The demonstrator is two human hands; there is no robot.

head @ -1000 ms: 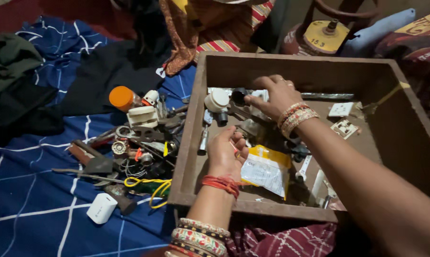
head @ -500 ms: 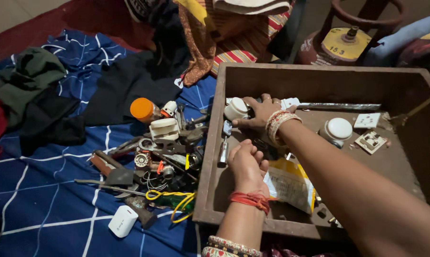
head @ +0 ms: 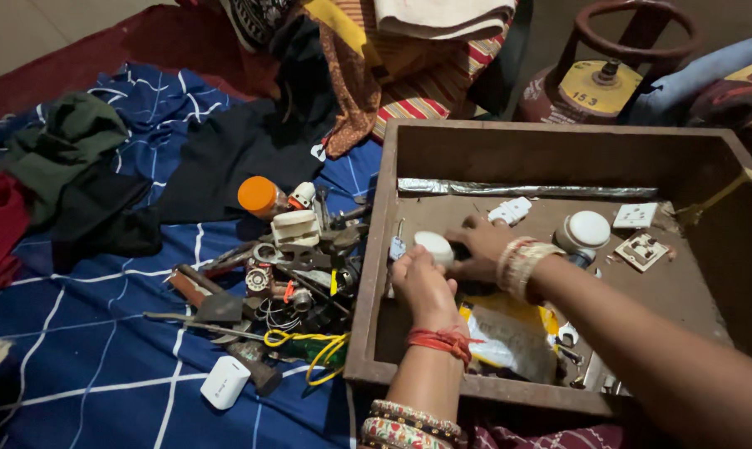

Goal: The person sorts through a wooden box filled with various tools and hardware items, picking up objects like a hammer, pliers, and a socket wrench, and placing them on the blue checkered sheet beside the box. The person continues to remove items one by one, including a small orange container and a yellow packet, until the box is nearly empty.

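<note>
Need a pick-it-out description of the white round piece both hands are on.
Start at the big brown wooden box on the blue checked cloth. Near its left wall the left hand and right hand meet over a small white round cap-like piece. A larger white dome sits apart, further right and untouched.

Both hands work inside a brown wooden box (head: 376,274). The left hand (head: 423,287) and right hand (head: 478,248) meet at a round white fitting (head: 434,247). A yellow packet (head: 509,333) lies just beside them. A heap of tools (head: 284,266) lies on the blue checked sheet (head: 85,349) outside the box.
</note>
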